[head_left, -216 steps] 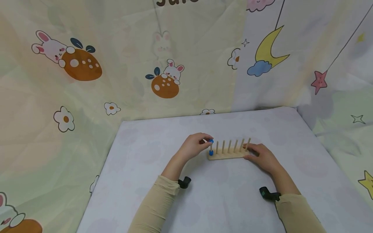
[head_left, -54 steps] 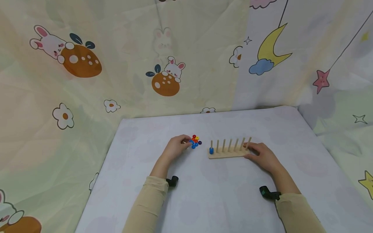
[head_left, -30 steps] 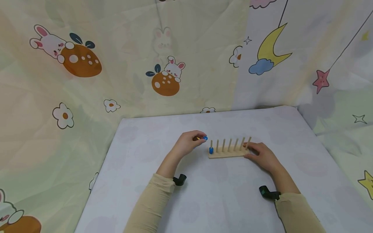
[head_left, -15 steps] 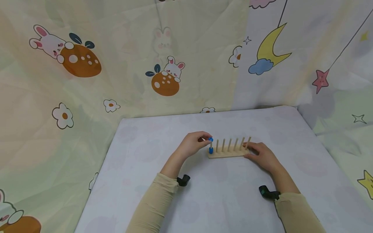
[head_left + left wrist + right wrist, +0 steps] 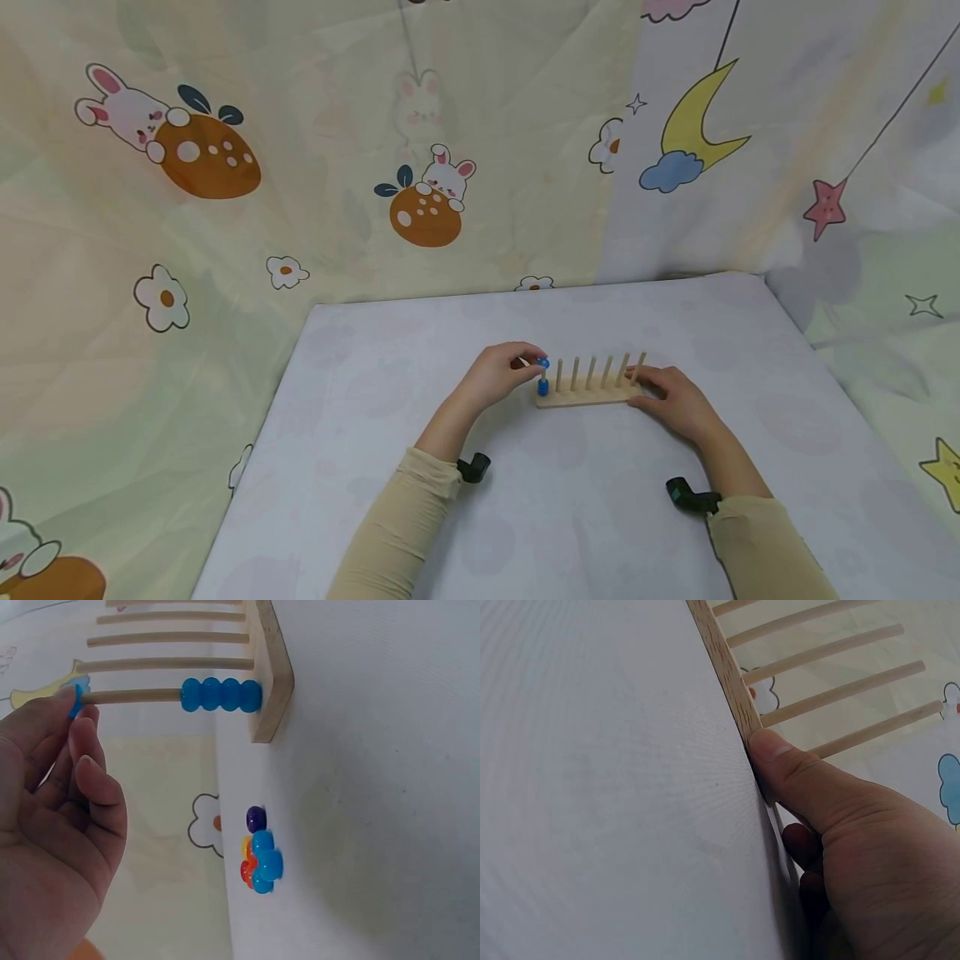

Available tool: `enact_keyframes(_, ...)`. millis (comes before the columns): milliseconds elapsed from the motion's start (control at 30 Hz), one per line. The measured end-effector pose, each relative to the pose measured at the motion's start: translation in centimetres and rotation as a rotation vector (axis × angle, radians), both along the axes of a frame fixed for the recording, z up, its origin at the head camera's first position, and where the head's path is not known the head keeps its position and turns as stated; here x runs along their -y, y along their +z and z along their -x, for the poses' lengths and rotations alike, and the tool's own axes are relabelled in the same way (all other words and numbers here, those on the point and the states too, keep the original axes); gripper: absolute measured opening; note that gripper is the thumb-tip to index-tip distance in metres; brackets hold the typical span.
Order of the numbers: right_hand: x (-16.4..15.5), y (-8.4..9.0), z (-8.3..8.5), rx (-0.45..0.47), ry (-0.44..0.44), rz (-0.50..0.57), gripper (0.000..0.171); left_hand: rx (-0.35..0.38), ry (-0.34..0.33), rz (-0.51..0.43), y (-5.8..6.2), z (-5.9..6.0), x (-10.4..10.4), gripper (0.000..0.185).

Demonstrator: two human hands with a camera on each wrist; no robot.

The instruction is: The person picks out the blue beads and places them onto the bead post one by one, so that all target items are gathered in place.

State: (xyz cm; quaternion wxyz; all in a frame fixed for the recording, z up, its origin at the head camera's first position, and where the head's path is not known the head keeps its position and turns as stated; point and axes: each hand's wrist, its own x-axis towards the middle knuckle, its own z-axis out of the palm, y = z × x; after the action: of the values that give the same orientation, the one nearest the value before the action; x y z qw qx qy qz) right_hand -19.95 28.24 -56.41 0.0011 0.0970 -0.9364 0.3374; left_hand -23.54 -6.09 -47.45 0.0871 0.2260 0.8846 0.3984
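My left hand (image 5: 495, 372) pinches a blue bead (image 5: 76, 700) between thumb and fingertip at the top of the leftmost peg of a wooden peg rack (image 5: 585, 400). Whether the peg tip has entered this bead's hole is hard to tell. Several blue beads (image 5: 222, 695) are stacked on that same peg, down against the base. The other visible pegs (image 5: 575, 374) carry no beads. At the rack's right end, my right hand (image 5: 678, 404) grips the base, its thumb (image 5: 784, 757) on the near edge; its other fingers are mostly hidden.
Loose beads in blue, red, orange, yellow and dark purple (image 5: 256, 818) lie in a small cluster on the white-covered table (image 5: 570, 500), left of the rack. In the head view my left hand hides them. A printed cloth (image 5: 330, 167) hangs behind the table.
My left hand has picked a blue bead from the loose cluster and carried it right to the leftmost peg's top, lately lowering slightly. The stack there grew since the oldest frame. My right hand stays put.
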Motion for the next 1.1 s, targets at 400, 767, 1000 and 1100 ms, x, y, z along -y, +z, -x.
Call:
enact_keyframes(400,0.1,0.0,0.1,-0.016,0.003,0.005,0.051,0.005,-0.004,0.002,-1.8,0.3,0.1,0.022)
enact_keyframes(767,0.1,-0.1,0.1,-0.015,0.002,0.012,0.051,0.021,0.004,-0.021,-3.6,0.3,0.0,0.021)
enact_keyframes(1000,0.1,0.0,0.0,-0.003,-0.003,0.002,0.052,0.023,0.006,0.006,-4.2,0.3,-0.2,0.021)
enact_keyframes(1100,0.2,0.1,0.0,-0.004,-0.003,0.003,0.052,0.011,-0.004,0.014,-4.5,0.4,-0.3,0.022)
